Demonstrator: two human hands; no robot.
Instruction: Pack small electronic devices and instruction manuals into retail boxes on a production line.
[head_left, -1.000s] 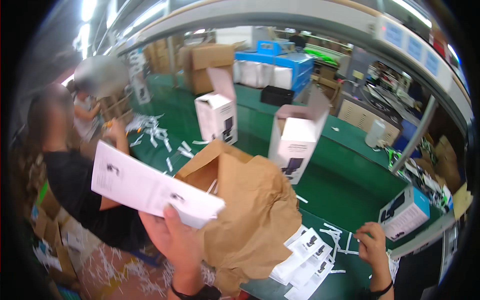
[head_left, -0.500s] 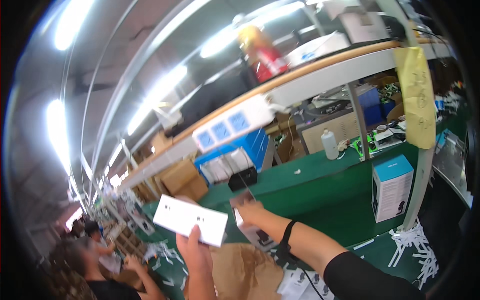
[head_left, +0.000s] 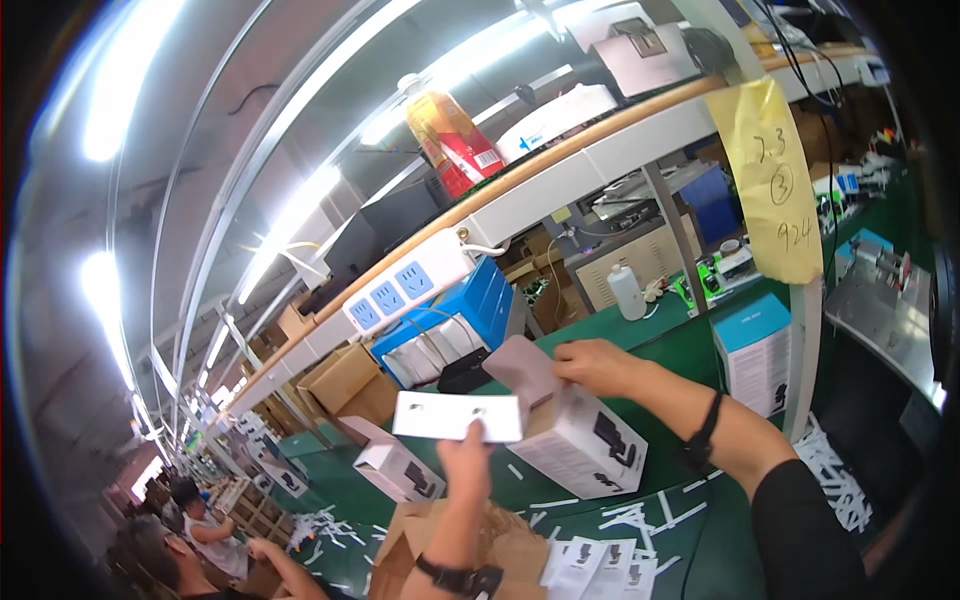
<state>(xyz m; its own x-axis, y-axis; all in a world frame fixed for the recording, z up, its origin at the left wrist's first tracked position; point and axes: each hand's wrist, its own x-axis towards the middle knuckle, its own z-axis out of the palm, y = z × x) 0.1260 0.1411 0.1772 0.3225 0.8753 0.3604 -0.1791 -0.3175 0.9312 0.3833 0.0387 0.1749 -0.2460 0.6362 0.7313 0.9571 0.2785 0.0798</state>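
My left hand [head_left: 466,470] holds up a flat white card [head_left: 458,416] by its lower edge, in front of me. My right hand [head_left: 597,366] reaches across and pinches the raised flap of an open white product box [head_left: 578,437] standing on the green table [head_left: 680,340]. The card sits just left of that box's opening. A second open white box [head_left: 397,468] stands further left. A brown paper bag [head_left: 470,555] lies below my left wrist, with several white printed leaflets [head_left: 598,572] to its right.
A closed white box with a teal top [head_left: 756,350] stands right, beside a shelf post bearing a yellow note [head_left: 772,184]. Overhead are a shelf with a bottle [head_left: 450,135] and a power strip [head_left: 405,292]. Other people [head_left: 190,540] work at lower left. Paper scraps litter the table.
The view has tilted further up toward the shelf. My right hand has come onto the open box's flap, and the card in my left hand now sits next to that box.
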